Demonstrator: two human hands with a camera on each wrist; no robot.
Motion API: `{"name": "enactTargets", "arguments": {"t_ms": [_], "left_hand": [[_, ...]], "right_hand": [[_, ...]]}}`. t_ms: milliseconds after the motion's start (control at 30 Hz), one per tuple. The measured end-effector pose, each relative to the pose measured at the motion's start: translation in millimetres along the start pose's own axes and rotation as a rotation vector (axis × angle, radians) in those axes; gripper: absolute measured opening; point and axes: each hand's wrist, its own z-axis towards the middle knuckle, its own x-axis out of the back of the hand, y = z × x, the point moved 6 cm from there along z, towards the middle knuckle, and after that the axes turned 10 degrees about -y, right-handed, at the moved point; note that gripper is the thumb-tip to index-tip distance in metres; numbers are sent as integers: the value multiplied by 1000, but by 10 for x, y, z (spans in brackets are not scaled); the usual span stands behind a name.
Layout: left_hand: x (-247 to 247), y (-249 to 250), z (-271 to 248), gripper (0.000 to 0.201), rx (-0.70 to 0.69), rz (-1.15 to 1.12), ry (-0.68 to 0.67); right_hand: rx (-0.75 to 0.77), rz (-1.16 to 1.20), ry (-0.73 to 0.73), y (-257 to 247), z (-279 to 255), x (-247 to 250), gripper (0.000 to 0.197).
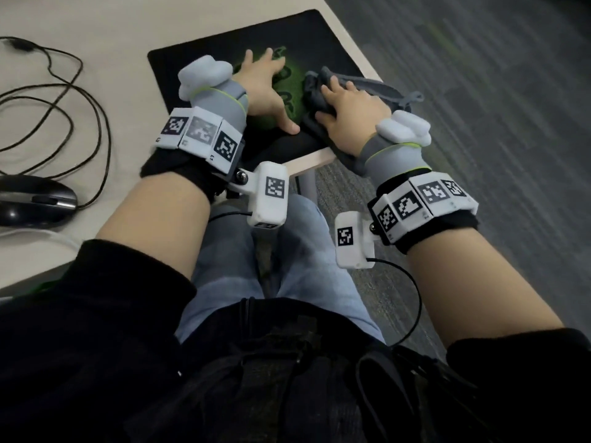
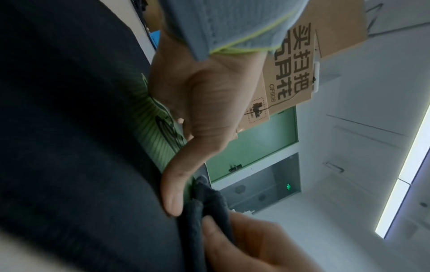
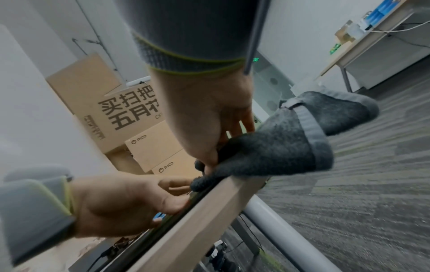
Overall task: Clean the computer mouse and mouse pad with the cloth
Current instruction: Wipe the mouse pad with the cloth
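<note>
The right hand (image 1: 348,107) lies on the grey cloth (image 1: 367,87), fingers curled into its bunched folds and clamped on it, pressing it onto the mouse pad (image 1: 224,55) at the pad's 3 o'clock edge; part of the cloth hangs over the desk (image 1: 80,24) edge. The left hand (image 1: 265,87), at 9 o'clock of the right, rests flat on the pad with fingers spread apart. The computer mouse (image 1: 35,199) sits well apart at 8 o'clock, its cable (image 1: 64,100) looped beside it.
</note>
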Motion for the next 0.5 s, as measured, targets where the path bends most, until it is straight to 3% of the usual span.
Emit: {"name": "enactTargets", "arguments": {"t_ms": [133, 333, 500], "left_hand": [[6, -74, 125, 121, 17, 70, -97], [11, -55, 173, 121, 36, 95, -118], [35, -40, 149, 120, 42, 64, -111]], "right_hand": [[-53, -46, -15, -8, 192, 55, 51], [-18, -45, -76, -161, 563, 318, 51], [-16, 6, -41, -39, 321, 251, 48]]}}
